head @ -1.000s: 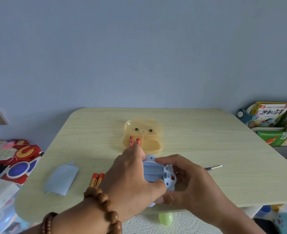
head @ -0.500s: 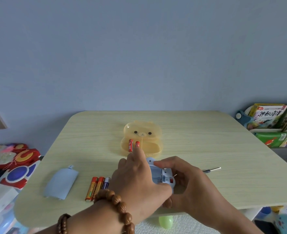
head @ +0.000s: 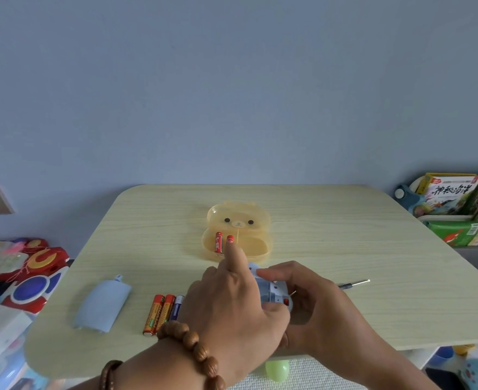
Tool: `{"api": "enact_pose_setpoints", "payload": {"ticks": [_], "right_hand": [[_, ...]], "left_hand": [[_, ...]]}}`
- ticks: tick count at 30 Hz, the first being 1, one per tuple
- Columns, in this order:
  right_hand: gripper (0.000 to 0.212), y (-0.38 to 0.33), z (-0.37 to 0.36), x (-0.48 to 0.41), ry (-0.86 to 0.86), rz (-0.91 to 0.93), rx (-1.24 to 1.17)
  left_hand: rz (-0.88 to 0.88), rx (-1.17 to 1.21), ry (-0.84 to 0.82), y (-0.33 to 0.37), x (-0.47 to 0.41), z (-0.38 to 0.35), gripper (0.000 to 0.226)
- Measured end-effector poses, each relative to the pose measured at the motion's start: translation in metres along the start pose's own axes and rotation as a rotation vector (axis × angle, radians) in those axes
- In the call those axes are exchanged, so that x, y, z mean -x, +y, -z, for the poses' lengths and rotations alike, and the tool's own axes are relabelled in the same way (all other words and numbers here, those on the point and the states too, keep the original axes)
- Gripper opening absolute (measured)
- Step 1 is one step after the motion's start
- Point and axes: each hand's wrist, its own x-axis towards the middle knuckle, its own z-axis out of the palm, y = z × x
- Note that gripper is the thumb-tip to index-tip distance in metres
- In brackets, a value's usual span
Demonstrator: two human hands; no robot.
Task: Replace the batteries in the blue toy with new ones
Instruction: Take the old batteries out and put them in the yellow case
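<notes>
Blue toy (head: 273, 291) is being held btw both hands at the table's (head: 373, 249) near edge, battery-bay side up, long axis running away from the person twd the yellow bear-shaped box (head: 239, 218). L hand (head: 232, 313) is covering its left half, thumb curling onto the near end, index finger sticking out straight. R hand (head: 316, 308) is gripping the right side w/ curled fingers. Two red batteries (head: 218, 242) are sitting in the box. Three batteries (head: 163, 312) and a blue cover (head: 102, 305) are lying left of the toy, a screwdriver (head: 354, 284) right of it.
</notes>
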Motion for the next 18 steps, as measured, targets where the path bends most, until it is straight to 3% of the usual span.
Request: {"api": "enact_pose_setpoints", "payload": {"ticks": [9, 18], "right_hand": [[0.060, -0.005, 0.000, 0.002, 0.016, 0.035, 0.043], [0.068, -0.006, 0.002, 0.003, 0.000, -0.005, 0.049]], "left_hand": [[-0.121, -0.199, -0.072, 0.000, 0.009, 0.001, 0.020], [-0.150, -0.057, -0.180, -0.013, 0.009, 0.016, 0.024]]}}
